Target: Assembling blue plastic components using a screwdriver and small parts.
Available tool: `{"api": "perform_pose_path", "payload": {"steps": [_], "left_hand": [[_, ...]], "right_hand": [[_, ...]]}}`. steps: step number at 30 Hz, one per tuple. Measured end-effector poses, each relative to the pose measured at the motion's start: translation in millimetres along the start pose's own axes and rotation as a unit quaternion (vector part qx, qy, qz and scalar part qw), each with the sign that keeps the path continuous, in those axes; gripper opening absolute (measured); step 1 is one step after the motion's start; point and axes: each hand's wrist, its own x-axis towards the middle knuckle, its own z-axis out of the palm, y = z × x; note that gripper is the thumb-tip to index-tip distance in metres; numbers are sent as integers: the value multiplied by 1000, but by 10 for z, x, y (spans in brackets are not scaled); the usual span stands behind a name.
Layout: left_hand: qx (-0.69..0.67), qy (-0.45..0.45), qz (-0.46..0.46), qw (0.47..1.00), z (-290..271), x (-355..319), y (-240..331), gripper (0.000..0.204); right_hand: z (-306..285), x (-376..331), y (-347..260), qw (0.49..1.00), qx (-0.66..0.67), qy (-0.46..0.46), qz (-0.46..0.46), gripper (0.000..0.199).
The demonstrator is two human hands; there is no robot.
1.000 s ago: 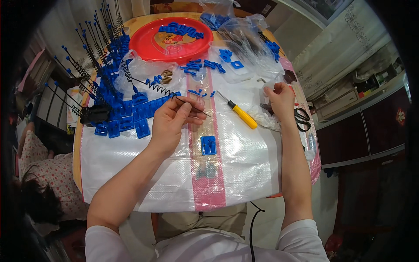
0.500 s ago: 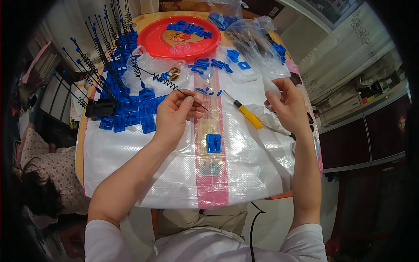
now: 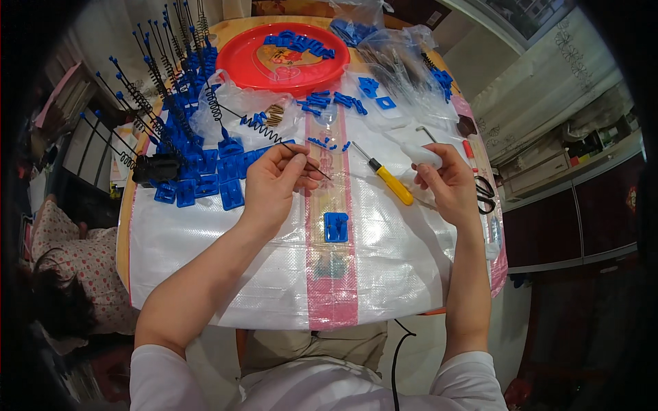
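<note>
My left hand (image 3: 277, 181) pinches a thin black rod with a coiled spring (image 3: 271, 133); the rod slants up to the left over the white woven table cover (image 3: 226, 260). My right hand (image 3: 447, 183) is lifted above the table and grips a small white tube-shaped object (image 3: 422, 155). Between the two hands lies a yellow-handled screwdriver (image 3: 387, 179). A single blue plastic base (image 3: 335, 227) sits on the pink stripe in front of me.
Rows of blue bases with upright black spring rods (image 3: 179, 123) fill the left side. A red round tray (image 3: 283, 58) with blue parts stands at the back. Clear bags (image 3: 401, 58), loose blue pieces (image 3: 329, 103) and black scissors (image 3: 485, 194) lie to the right.
My right hand has lifted off the table near the scissors and now holds the white object. My left hand keeps the spring rod, shifted slightly.
</note>
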Motion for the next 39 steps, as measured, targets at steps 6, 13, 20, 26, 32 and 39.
{"api": "perform_pose_path", "payload": {"steps": [6,13,20,26,32,39], "left_hand": [[45,-59,-44,996,-4,-3,-15,15],[25,-19,-28,999,-3,30,-7,15],[10,-15,-28,999,-9,13,22,15],[11,-7,-31,999,-9,13,15,15],[15,-19,-27,999,-22,12,-2,14],[25,-38,29,999,4,-40,8,14]], "right_hand": [[-111,16,-4,994,-81,11,-68,30],[-117,36,123,998,-37,16,-50,28],[-49,29,102,998,-57,2,-31,27],[-138,50,170,998,-42,26,-42,27],[-260,96,209,998,16,37,-42,28],[-265,116,156,994,57,41,-89,32]]}}
